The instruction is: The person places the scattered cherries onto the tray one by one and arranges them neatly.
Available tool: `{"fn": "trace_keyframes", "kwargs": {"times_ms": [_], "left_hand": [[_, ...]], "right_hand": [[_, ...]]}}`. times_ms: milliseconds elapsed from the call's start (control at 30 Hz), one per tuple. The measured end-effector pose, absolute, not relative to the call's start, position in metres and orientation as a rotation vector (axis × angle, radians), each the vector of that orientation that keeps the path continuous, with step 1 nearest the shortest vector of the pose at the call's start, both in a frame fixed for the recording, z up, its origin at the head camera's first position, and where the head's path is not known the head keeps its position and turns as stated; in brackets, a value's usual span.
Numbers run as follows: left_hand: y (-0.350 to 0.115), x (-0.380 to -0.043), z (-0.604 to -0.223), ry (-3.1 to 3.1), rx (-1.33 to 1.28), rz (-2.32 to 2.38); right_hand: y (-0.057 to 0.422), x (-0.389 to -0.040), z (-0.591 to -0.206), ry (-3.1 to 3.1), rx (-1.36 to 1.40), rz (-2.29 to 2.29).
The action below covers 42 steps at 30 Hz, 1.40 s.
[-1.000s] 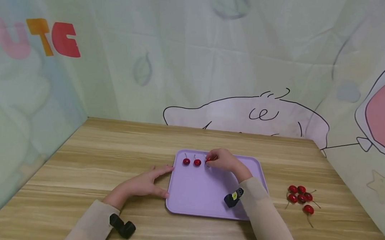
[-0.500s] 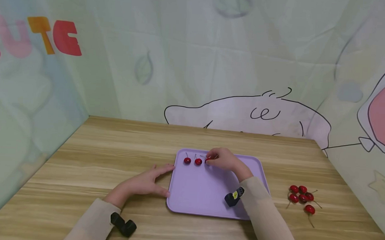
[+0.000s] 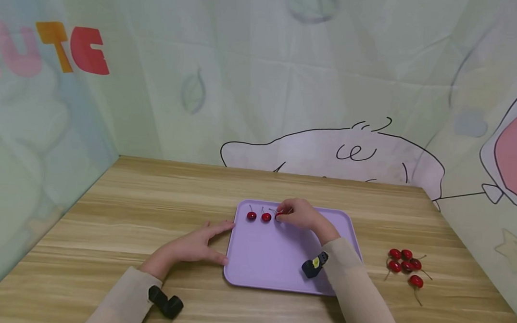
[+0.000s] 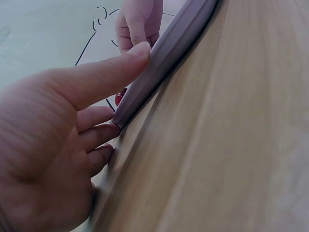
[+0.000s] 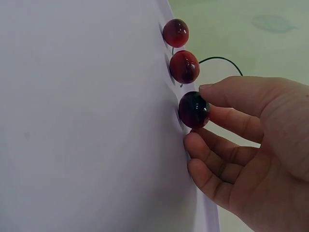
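A purple tray (image 3: 263, 258) lies on the wooden table. Two red cherries, a left one (image 3: 251, 215) and a second one (image 3: 266, 217), sit in a row near its far edge, stems pointing away. Beside them my right hand (image 3: 301, 215) pinches a third cherry (image 5: 194, 110) between thumb and fingers, low over the tray surface; in the head view the hand mostly covers it. My left hand (image 3: 194, 245) spreads along the tray's left side, thumb and fingertips touching the rim (image 4: 159, 60), fingers nearly straight.
Right of the tray, several more cherries (image 3: 406, 266) lie clustered on the table (image 3: 161, 196), with a single cherry (image 3: 416, 282) just nearer. A printed cloth backdrop (image 3: 262, 84) rises behind the table and along its sides.
The third cherry's stem now shows to the left of the right fingers, where it was hidden a second ago. Both hands stay in place; the head view has shifted slightly.
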State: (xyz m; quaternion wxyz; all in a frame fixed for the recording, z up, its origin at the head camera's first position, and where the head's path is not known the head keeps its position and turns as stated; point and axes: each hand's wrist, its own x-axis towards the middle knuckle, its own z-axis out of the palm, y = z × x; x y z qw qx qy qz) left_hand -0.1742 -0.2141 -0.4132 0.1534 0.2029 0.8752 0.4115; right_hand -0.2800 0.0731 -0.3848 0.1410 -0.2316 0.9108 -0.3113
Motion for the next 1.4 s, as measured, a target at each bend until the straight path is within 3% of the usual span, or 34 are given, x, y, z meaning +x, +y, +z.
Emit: {"fn": "trace_keyframes", "kwargs": {"times_ms": [567, 1033, 1400], "left_hand": [[-0.214, -0.176, -0.415, 2.52, 0.568, 1.177], [-0.217, -0.174, -0.413, 2.536, 0.571, 1.182], [-0.215, -0.175, -0.418, 2.536, 0.621, 1.193]], "right_hand": [[0.111, -0.276, -0.364, 2.723, -0.726, -0.989], [0.17, -0.242, -0.326, 2.791, -0.751, -1.155], [0.239, -0.205, -0.31, 2.951, -0.617, -1.034]]}}
